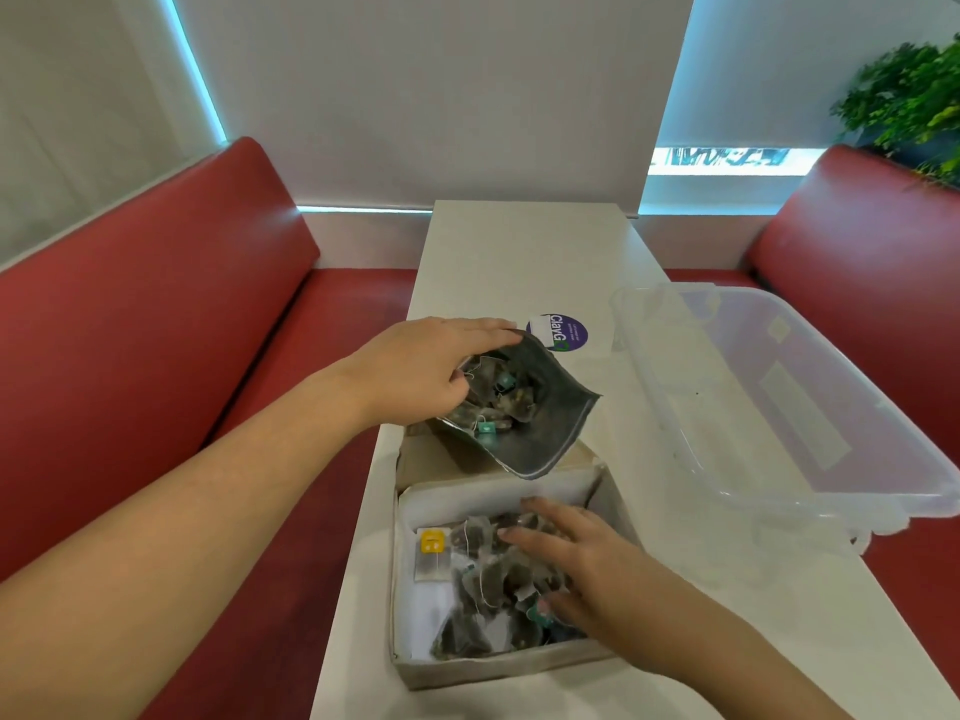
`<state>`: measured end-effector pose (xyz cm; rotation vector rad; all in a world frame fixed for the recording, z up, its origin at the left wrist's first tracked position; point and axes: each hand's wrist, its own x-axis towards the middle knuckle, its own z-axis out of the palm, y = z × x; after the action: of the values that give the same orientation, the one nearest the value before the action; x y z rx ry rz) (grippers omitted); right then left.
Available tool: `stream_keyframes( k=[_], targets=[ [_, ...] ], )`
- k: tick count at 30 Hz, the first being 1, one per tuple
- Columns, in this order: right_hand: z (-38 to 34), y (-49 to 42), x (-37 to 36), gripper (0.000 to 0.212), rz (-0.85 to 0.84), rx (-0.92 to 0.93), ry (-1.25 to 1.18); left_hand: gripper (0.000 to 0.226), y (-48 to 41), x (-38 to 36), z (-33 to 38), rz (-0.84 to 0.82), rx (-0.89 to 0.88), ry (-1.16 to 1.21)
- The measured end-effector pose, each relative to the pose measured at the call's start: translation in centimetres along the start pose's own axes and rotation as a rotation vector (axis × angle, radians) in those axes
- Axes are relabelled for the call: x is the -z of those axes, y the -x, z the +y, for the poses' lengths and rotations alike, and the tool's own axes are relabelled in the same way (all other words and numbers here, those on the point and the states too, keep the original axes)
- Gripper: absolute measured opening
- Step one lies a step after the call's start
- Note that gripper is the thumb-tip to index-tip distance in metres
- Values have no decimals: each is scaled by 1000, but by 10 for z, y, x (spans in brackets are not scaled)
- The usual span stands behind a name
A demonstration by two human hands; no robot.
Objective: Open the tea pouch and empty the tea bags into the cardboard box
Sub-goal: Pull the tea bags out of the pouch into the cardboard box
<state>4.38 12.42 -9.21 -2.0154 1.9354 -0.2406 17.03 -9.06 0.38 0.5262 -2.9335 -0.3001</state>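
Note:
My left hand [423, 371] grips the far left edge of the dark tea pouch [556, 423], which is open and tilted with its mouth toward me, just above the far end of the cardboard box [498, 667]. Several pyramid tea bags with teal tags [493, 402] still sit inside the pouch. Inside the box lies a heap of tea bags [483, 579] on white paper, and a flat bag with a yellow tag [434, 543] rests at its left. My right hand [576, 558] lies flat on that heap, fingers spread.
A clear plastic tub [779, 407] stands on the white table [519, 252] to the right of the box. A round purple sticker [558, 332] lies behind the pouch. Red bench seats [156, 304] flank the narrow table on both sides; a plant [909, 96] is at far right.

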Motion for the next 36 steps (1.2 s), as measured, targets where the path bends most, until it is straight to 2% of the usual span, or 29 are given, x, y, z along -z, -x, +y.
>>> stream_keyframes(
  k=[4, 6, 7, 8, 12, 13, 16, 19, 23, 24, 28, 30, 36],
  targets=[
    [-3, -11, 29, 24, 335, 50, -83, 73, 2, 1, -7, -27, -6, 56],
    [-5, -33, 43, 21, 454, 57, -100, 73, 2, 1, -9, -47, -7, 66],
    [-7, -48, 51, 22, 454, 51, -88, 73, 2, 1, -10, -56, -5, 68],
    [-11, -67, 56, 26, 397, 39, -58, 73, 1, 1, -9, -62, -4, 73],
    [-24, -146, 61, 47, -62, -165, 207, 71, 0, -1, -3, -73, -14, 109],
    [-24, -159, 55, 47, -116, -196, 226, 70, -1, -2, -2, -70, -17, 114],
    [-21, -178, 41, 48, -156, -226, 245, 67, -2, -1, -3, -52, -20, 129],
    [-19, -178, 40, 49, -121, -202, 182, 67, -2, -2, -6, -37, -25, 122],
    [-14, -161, 47, 33, -260, -275, 195, 70, -2, -1, -10, -26, -14, 126],
    [-12, -150, 50, 32, -233, -249, 182, 71, -2, -1, -10, -23, -11, 123],
    [-9, -80, 60, 33, 269, -9, 44, 73, -3, 0, -9, -34, 2, 118],
    [-14, -51, 61, 33, 411, 82, -79, 73, -3, -1, -8, -36, 6, 113],
    [-29, -24, 16, 29, 341, 215, -111, 74, -3, -2, -1, -30, 8, 116]
  ],
)
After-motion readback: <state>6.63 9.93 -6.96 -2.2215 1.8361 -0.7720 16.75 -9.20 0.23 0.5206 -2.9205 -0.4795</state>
